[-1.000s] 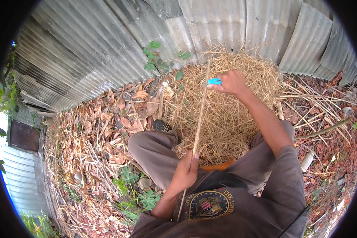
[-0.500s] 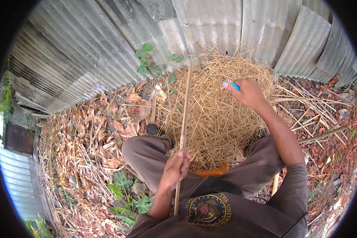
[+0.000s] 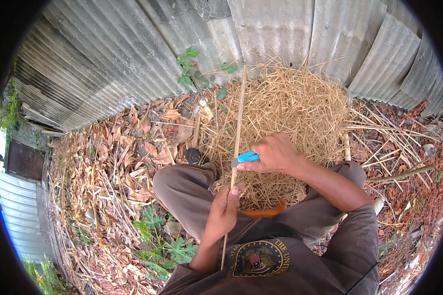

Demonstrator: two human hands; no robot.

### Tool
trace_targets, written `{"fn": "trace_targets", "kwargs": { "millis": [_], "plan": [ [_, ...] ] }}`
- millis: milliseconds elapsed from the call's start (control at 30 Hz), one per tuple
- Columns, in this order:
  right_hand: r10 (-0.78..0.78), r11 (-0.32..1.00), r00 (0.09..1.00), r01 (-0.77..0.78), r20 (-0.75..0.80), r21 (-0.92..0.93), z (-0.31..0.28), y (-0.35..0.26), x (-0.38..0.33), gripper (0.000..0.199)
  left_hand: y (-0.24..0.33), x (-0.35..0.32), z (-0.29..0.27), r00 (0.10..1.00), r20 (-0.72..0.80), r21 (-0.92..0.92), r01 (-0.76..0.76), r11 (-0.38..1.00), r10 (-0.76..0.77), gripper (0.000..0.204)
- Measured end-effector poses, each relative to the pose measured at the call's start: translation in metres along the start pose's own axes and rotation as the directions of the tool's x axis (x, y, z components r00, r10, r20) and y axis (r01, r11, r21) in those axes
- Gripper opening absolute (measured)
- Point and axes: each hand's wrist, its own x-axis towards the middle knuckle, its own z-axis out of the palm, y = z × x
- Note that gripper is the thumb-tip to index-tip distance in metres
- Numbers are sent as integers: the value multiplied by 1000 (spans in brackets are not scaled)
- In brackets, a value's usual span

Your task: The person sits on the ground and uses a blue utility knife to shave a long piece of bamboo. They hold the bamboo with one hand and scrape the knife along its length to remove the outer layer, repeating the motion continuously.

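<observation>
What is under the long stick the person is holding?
Under the far half of the thin stick lies a pile of dry straw on the ground. Nearer, the left hand wraps it, and the stick's low end crosses the dark shirt. The straw hides the ground below.

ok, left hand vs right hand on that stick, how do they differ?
The left hand wraps the long stick low, near the lap; the right hand sits higher beside it. The left hand's grip holds only the stick; the right hand's grip holds a blue-handled knife with its tip at the stick. Both are bare and closed.
</observation>
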Motion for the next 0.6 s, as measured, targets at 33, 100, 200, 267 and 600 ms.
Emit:
{"fn": "trace_targets", "kwargs": {
  "millis": [33,100,200,267,600],
  "plan": [
    [-19,1000,1000,19,-16,-20,2,1,-1,75,-1,-1,1,1000,3,7,-11,1000,11,30],
    [-68,996,994,63,-88,-61,9,11,0,76,-3,-1,5,999,11,20,-33,999,32,30],
    [-149,983,977,130,-150,-132,15,24,4,77,-2,1,7,1000,30,-30,-7,1000,8,30],
    [-155,978,972,126,-176,-166,21,31,7,78,-3,3,8,999,32,-43,-2,999,3,30],
    [230,949,973,-224,0,-223,21,95,42,88,-18,-9,9,990,81,-187,125,974,-111,29]
  ]
}}
